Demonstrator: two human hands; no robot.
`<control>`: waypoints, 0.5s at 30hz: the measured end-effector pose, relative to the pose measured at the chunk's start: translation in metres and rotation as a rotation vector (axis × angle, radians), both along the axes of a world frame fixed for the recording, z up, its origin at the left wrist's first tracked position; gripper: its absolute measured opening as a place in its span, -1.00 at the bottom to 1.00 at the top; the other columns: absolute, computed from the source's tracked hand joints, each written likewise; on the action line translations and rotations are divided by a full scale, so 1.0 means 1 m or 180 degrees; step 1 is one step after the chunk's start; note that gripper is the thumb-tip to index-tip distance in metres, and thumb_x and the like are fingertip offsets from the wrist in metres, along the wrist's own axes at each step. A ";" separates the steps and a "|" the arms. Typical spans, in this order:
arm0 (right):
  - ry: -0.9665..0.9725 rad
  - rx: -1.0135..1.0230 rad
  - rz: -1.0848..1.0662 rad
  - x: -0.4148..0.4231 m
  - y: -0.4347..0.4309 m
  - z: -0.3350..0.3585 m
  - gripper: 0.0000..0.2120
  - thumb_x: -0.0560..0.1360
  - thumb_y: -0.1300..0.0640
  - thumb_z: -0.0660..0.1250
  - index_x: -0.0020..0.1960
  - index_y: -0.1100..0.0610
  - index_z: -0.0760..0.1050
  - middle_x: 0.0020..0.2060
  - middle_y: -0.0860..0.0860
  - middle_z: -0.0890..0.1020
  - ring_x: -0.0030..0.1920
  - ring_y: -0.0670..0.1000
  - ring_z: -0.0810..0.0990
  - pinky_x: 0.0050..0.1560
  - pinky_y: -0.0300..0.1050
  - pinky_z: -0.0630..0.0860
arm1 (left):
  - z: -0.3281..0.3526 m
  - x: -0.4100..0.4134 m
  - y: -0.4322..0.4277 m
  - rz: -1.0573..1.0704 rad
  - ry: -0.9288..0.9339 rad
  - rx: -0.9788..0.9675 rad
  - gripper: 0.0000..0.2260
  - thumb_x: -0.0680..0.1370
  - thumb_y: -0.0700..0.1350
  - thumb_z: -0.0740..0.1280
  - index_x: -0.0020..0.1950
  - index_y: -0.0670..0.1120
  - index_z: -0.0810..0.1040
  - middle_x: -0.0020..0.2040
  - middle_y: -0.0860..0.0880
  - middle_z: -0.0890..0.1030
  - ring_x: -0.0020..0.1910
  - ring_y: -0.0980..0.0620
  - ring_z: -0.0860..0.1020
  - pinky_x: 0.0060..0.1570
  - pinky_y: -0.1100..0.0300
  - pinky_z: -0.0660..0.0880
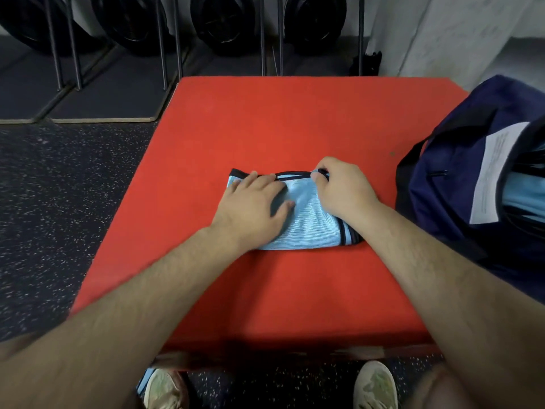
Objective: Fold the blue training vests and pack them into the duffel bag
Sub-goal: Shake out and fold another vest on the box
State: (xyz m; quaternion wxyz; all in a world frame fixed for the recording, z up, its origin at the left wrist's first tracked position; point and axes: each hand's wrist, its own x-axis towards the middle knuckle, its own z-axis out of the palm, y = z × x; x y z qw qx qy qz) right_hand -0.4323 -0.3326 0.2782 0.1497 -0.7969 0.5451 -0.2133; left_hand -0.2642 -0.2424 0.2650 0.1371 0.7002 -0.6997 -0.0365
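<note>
The left hand (253, 202) lay flat, fingers straight, on the folded vest (306, 222) mid-platform (265, 119). The right hand (342, 190) pinched its dark trim. The duffel bag (460, 178) sat on the platform's right edge.

- A vest (309, 222) lay on the middle of a platform (280, 119).
- The left hand (253, 202) rested flat on the vest's left part.
- The right hand (342, 190) pinched its far right edge.
- A duffel bag (460, 172) sat at the platform's right side.
- Racks (168, 39) stood on the floor beyond the platform's far edge.
</note>
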 end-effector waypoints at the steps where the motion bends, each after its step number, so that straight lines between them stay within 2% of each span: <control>1: 0.0264 -0.0109 -0.0100 0.003 0.003 0.002 -0.86 0.62 0.10 0.23 0.14 0.08 0.50 0.01 0.08 0.61 -0.02 0.17 0.59 -0.13 -0.02 0.46 | -0.008 0.001 0.001 -0.0012 -0.0004 0.0197 -0.53 0.63 0.24 0.09 0.49 0.09 0.34 0.55 0.08 0.30 0.57 -0.07 0.15 0.52 -0.10 0.09; 3: 0.1057 -0.0731 -0.0187 0.014 0.017 0.004 -0.71 0.54 0.15 0.26 0.26 0.09 0.46 0.20 0.11 0.50 0.16 0.21 0.50 0.03 0.05 0.42 | -0.016 0.002 0.003 -0.0018 0.0078 0.0261 -0.48 0.63 0.26 0.03 0.55 0.10 0.26 0.60 0.09 0.18 0.60 -0.06 0.03 0.55 -0.13 -0.01; 5: 0.1044 -0.1212 0.0255 0.028 0.039 0.004 -0.61 0.48 0.11 0.26 0.30 0.09 0.50 0.33 0.09 0.48 0.35 0.19 0.42 0.26 0.11 0.34 | -0.015 0.002 0.005 -0.0061 0.0126 0.0222 -0.39 0.57 0.30 -0.08 0.57 0.10 0.23 0.61 0.09 0.16 0.61 -0.08 0.00 0.54 -0.14 -0.02; 7: 0.0803 -0.0953 0.0670 0.039 0.056 -0.005 -0.57 0.61 0.06 0.10 0.43 0.10 0.44 0.48 0.06 0.40 0.52 0.12 0.28 0.49 0.08 0.17 | -0.012 0.002 0.007 -0.0154 0.0119 0.0329 -0.30 0.49 0.28 -0.19 0.60 0.10 0.15 0.61 0.10 0.12 0.61 -0.09 -0.02 0.54 -0.12 -0.03; 10: 0.0992 -0.0211 0.0535 0.031 0.055 -0.018 -0.49 0.71 -0.07 -0.08 0.61 0.07 0.17 0.62 0.03 0.12 0.62 0.05 -0.01 0.58 0.00 -0.10 | -0.014 0.006 0.002 -0.0020 0.0251 0.0447 -0.50 0.65 0.15 -0.09 0.61 0.15 0.09 0.62 0.15 0.05 0.61 0.01 -0.07 0.55 -0.05 -0.09; 12: 0.1251 -0.0096 0.0407 0.016 0.043 -0.022 -0.46 0.71 -0.11 -0.13 0.64 0.05 0.06 0.63 0.01 0.02 0.62 0.04 -0.09 0.59 -0.01 -0.15 | -0.016 0.011 -0.002 0.0128 0.0386 0.0449 -0.57 0.69 0.08 -0.03 0.58 0.22 0.15 0.62 0.18 0.03 0.61 0.06 -0.09 0.56 0.00 -0.14; 15: 0.1114 0.0280 0.0064 -0.001 0.026 -0.023 -0.44 0.69 -0.16 -0.13 0.64 -0.01 0.00 0.63 0.00 -0.01 0.62 0.07 -0.08 0.59 0.05 -0.12 | -0.018 0.023 -0.001 0.0243 0.0357 0.0550 -0.55 0.68 0.17 -0.04 0.58 0.25 0.11 0.62 0.18 -0.03 0.60 0.11 -0.15 0.56 0.00 -0.21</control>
